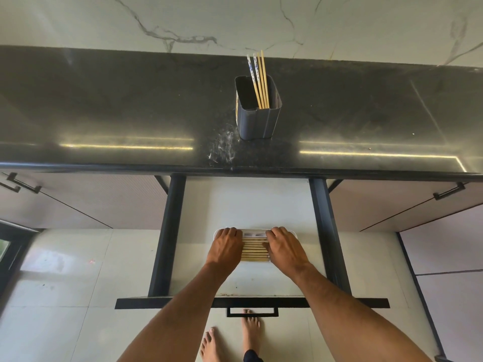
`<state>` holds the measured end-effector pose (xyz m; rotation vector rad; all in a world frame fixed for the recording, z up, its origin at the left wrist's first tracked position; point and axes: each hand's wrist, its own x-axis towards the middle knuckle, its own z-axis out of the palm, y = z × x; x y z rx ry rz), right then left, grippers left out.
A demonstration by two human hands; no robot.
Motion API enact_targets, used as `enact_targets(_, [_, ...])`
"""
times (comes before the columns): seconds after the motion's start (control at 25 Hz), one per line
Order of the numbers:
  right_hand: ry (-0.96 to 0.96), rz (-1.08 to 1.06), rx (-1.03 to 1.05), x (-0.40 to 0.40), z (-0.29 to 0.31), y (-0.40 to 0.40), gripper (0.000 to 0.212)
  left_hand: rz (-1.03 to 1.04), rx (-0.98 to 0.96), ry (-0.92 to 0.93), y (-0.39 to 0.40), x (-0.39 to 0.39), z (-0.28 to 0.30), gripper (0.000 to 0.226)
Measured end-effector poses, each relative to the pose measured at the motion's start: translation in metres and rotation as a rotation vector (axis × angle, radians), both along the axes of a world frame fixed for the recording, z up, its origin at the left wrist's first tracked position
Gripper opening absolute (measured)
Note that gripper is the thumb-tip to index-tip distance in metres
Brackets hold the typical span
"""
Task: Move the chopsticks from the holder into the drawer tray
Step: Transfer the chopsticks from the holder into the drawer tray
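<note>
A dark square holder (257,118) stands on the black counter with several chopsticks (258,79) leaning in it, some wooden, some white with blue pattern. Below, in the pulled-out drawer (251,205), lies a white tray (256,234) with several wooden chopsticks (255,249) laid side by side across it. My left hand (226,246) rests on the tray's left end and my right hand (285,248) on its right end, fingers lying over the chopstick ends. The tray's ends are hidden under my hands.
The black counter (130,113) runs the full width, with a marble wall behind. Dark drawer rails (170,231) flank the drawer, and its front panel with a handle (252,312) sits near my bare feet. Closed cabinets stand left and right.
</note>
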<state>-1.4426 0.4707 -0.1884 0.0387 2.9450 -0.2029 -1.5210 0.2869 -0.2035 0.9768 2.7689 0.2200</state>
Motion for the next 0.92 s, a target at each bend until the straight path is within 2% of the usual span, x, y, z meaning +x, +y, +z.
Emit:
enact_targets(0.16, [0.106, -0.012, 0.009, -0.001, 0.017, -0.002, 0.038, -0.041, 0.078, 0.102, -0.002, -0.001, 0.017, 0.022])
enact_targets(0.32, [0.197, -0.054, 0.094, -0.014, 0.047, -0.005, 0.06, -0.008, 0.147, 0.213, 0.001, -0.016, 0.049, 0.042])
enact_targets(0.44, [0.22, -0.095, 0.13, -0.034, 0.082, -0.003, 0.069, 0.013, 0.17, 0.293, 0.005, -0.034, 0.082, 0.051])
enact_targets(0.92, [0.458, -0.164, 0.31, -0.115, 0.236, 0.011, 0.068, -0.003, 0.244, 0.561, 0.022, -0.119, 0.234, 0.057])
